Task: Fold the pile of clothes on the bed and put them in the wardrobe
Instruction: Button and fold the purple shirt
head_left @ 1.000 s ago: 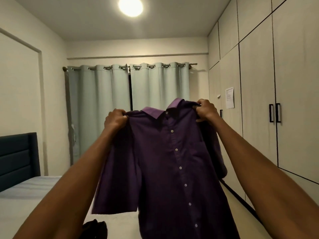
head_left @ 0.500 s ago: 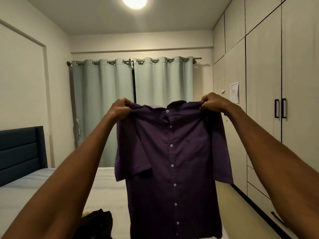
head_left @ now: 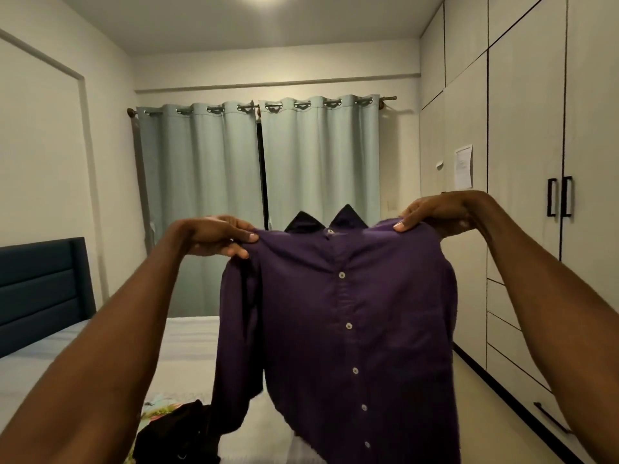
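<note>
A purple button-up shirt (head_left: pixel 351 323) hangs in the air in front of me, buttons facing me, collar points standing up. My left hand (head_left: pixel 214 236) pinches its left shoulder and my right hand (head_left: pixel 432 212) pinches its right shoulder. Both sleeves fall behind the shirt's sides. The bed (head_left: pixel 187 346) with its pale sheet lies below and to the left. A dark garment (head_left: pixel 177 430) and a bit of patterned cloth (head_left: pixel 157 405) lie on it at the bottom left. The wardrobe (head_left: pixel 529 162) with its shut doors fills the right wall.
A dark blue headboard (head_left: pixel 40 289) stands at the left. Pale green curtains (head_left: pixel 261 195) hang shut on the far wall. A narrow floor strip (head_left: pixel 495 406) runs between bed and wardrobe. A paper note (head_left: pixel 464 165) is stuck on a wardrobe door; black handles (head_left: pixel 559 195) sit further right.
The shirt has been lowered and spread wider, my hands moving apart. The sleeves have swung back behind the body. My view has tilted down a little.
</note>
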### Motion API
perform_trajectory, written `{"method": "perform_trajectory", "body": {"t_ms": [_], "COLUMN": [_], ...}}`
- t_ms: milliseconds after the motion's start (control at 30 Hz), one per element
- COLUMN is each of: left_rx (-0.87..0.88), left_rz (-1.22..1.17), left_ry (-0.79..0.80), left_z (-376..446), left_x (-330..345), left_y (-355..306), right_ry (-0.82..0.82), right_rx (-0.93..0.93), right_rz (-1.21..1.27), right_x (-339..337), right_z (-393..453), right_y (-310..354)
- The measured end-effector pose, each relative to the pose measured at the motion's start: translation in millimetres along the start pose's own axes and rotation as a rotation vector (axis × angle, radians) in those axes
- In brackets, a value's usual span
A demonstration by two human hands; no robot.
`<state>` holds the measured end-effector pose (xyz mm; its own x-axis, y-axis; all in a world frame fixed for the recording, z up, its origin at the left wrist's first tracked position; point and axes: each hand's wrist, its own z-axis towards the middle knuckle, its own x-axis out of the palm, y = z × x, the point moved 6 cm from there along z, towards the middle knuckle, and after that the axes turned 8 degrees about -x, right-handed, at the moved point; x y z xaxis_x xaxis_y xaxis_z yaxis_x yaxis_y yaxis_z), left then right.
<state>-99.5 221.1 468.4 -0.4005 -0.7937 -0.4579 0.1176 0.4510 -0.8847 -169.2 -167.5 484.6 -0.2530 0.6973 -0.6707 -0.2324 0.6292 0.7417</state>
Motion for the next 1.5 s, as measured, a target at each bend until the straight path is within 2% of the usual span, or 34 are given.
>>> {"method": "perform_trajectory", "body": {"t_ms": [67,167,300,400,500,567,633,733,800,933,1000,1067,1200,1367,1500], "left_rx": [-0.087,-0.222,-0.323,-0.252,-0.011,0.110,0.207,0.307,0.329,0.369,0.396,0.410,0.356,0.153,0.076], "left_rz": [-0.067,-0.033,-0.001,0.048,0.009,-0.088,-0.100,-0.079,-0.049,-0.067,-0.091,-0.116,-0.056,0.070,0.153], "left_ry": [0.104,0.163,0.122,-0.049,-0.285,-0.436,-0.578,-0.698,-0.745,-0.771,-0.757,-0.742,-0.727,-0.688,-0.539], "left_z": [8.8,30.6,96.3,163.5,231.8,271.6,307.1,345.9,362.0,358.6,348.1,329.6,284.9,220.1,154.3], "left_x": [0.2,2.8,-1.6,-2.4,3.9,3.3,-9.1,-38.0,-59.0,-83.6,-84.8,-76.9,-40.6,43.2,130.9], "left_y": [14.4,34.3,68.7,94.2,100.9,104.8,106.8,107.0,99.4,74.9,68.5,69.1,106.1,213.0,325.3], "right_ry": [0.012,-0.030,0.086,0.045,-0.110,-0.334,-0.595,-0.900,-1.009,-1.096,-1.105,-1.083,-0.948,-0.752,-0.597], "right_rx": [0.020,0.093,0.243,0.354,0.345,0.266,0.154,-0.085,-0.237,-0.410,-0.415,-0.338,-0.194,-0.080,-0.017], "right_rz": [0.073,0.161,0.094,-0.088,-0.379,-0.525,-0.567,-0.571,-0.553,-0.578,-0.668,-0.738,-0.718,-0.761,-0.703], "right_x": [1.5,2.0,5.3,1.0,-11.9,-25.0,-39.7,-59.1,-71.9,-87.1,-85.1,-75.4,-28.7,65.9,166.3], "right_z": [8.3,30.3,89.5,149.7,215.3,253.2,282.8,313.3,325.5,327.8,321.2,307.7,260.4,189.2,124.0], "right_y": [-13.6,-37.9,-91.9,-138.6,-170.8,-180.6,-182.4,-172.5,-160.5,-135.6,-127.4,-124.7,-142.0,-210.9,-286.3]}}
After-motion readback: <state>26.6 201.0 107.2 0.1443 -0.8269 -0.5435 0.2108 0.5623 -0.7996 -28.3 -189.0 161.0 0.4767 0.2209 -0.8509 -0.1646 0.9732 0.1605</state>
